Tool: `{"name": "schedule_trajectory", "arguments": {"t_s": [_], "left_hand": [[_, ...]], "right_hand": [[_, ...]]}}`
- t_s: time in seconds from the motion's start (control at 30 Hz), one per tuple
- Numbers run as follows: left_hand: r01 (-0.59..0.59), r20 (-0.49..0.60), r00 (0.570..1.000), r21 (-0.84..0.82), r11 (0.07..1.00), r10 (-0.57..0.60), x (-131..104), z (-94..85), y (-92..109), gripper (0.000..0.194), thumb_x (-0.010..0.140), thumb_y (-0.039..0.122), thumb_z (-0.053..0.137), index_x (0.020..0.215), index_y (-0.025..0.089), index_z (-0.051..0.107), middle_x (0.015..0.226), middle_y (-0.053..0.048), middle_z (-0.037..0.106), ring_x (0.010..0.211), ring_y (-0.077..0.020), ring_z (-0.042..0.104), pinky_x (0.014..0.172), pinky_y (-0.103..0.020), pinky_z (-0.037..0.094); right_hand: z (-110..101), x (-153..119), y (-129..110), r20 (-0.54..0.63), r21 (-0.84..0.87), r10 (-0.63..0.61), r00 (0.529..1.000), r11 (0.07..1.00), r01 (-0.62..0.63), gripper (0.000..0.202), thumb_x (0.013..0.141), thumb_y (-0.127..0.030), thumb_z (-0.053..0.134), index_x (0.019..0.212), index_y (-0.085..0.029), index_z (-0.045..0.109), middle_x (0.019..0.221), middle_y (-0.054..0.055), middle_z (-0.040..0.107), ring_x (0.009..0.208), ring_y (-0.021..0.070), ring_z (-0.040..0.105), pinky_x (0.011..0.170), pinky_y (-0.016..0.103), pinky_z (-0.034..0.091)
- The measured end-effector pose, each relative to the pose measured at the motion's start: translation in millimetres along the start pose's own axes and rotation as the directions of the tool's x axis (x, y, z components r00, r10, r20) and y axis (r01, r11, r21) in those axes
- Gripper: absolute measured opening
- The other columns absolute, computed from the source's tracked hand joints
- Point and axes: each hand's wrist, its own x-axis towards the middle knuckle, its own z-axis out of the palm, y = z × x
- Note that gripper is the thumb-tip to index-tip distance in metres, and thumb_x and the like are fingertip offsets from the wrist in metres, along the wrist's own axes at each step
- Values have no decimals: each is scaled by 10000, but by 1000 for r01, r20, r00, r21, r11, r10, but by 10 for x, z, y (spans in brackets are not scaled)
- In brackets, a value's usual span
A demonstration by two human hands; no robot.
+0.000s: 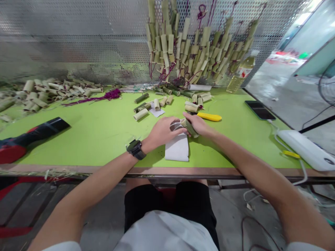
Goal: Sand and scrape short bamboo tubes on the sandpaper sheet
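Note:
A short green bamboo tube (192,129) is gripped in my right hand (198,125), its pale cut end tilted toward my left hand (165,130). The fingers of my left hand curl around a sheet of sandpaper (177,149). Its white back lies toward the table's front edge, while the far part is folded up with a dark brown face showing against the tube. Just beyond my right hand lies a yellow-handled cutter (209,116). Several cut bamboo pieces (156,104) and a small white paper scrap (157,111) lie beyond my hands.
A pile of bamboo tubes (39,94) and purple cord (112,94) occupy the back left. A red-black power tool (34,137) rests at left. Strung bamboo (193,48) hangs on the perforated metal panel (78,35). At right are a bottle (240,75), phone (260,109) and white power bank (306,148).

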Motion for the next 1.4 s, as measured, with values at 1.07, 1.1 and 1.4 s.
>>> {"name": "schedule_trajectory", "arguments": {"t_s": [1.07,1.1,1.4], "left_hand": [[-119,-134,986,-173,978,97,-17,60,-40,202,1072,335,580,916,233,658,826,-35,770,692,-195,648,648,-323,458],[-128,-129,986,-177,976,106,-20,58,-38,195,1070,325,585,907,235,644,812,-28,759,683,-190,640,647,-320,455],[-69,-266,964,-179,981,19,2,27,-120,359,1173,421,526,904,239,678,900,-56,833,830,-224,769,795,-355,578]], "right_hand": [[96,-30,-139,-112,307,202,973,938,-159,668,1216,-618,446,668,-262,579,475,28,595,390,147,493,441,269,449],[97,-27,-153,-125,327,220,968,930,-169,659,1226,-585,440,666,-262,567,466,24,585,382,143,485,438,263,444],[134,-65,-188,-148,318,234,961,931,-178,698,1240,-546,425,620,-258,566,467,30,582,382,142,499,424,266,428]]}}
